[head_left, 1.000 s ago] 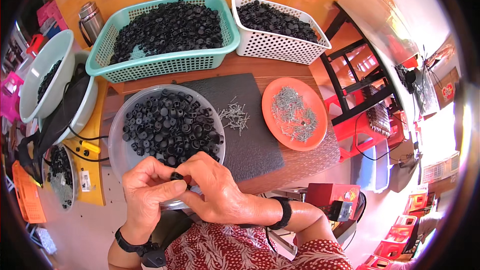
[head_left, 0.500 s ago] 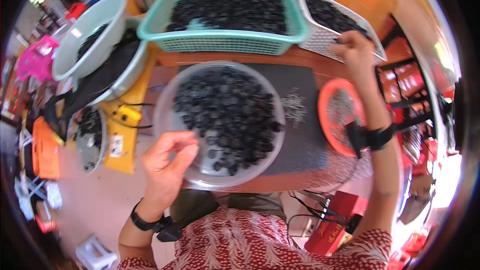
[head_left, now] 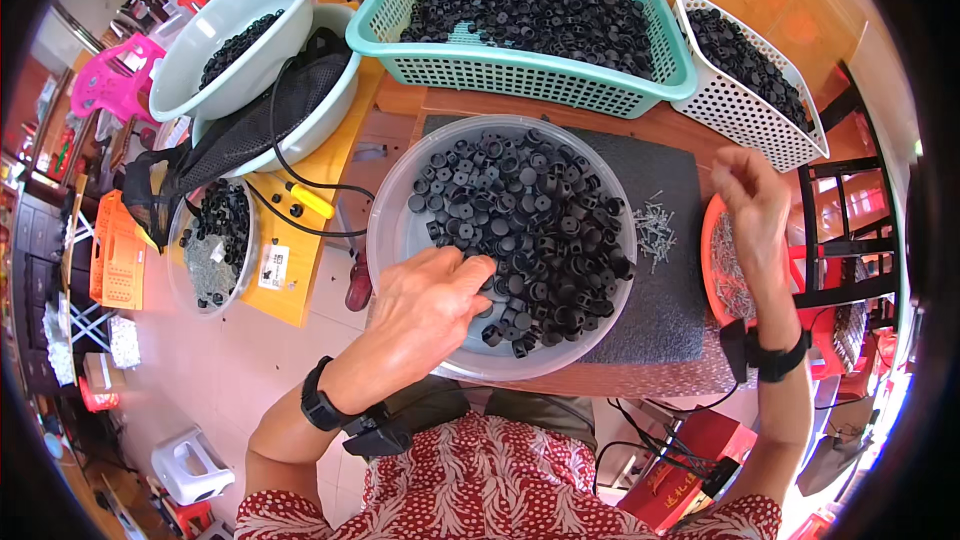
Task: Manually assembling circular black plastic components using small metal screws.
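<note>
Now, I am holding my left hand over the near left part of the wide, see-through bowl, and its fingers are bunching close together, pointing down at the small black caps that are filling much of the bowl. I cannot tell whether they are pinching a cap. My right hand is hovering by the upper edge of the orange plate, its fingers curling inward; whether they are gripping anything, I cannot tell. Thin metal screws are covering much of that plate, and a smaller heap of screws is lying on the dark mat, between bowl and plate. The bowl is sitting partly on the mat, on the brown desk. Behind it, a teal basket and a white basket are standing side by side, both holding more black pieces. Black bands are circling both my wrists.
</note>
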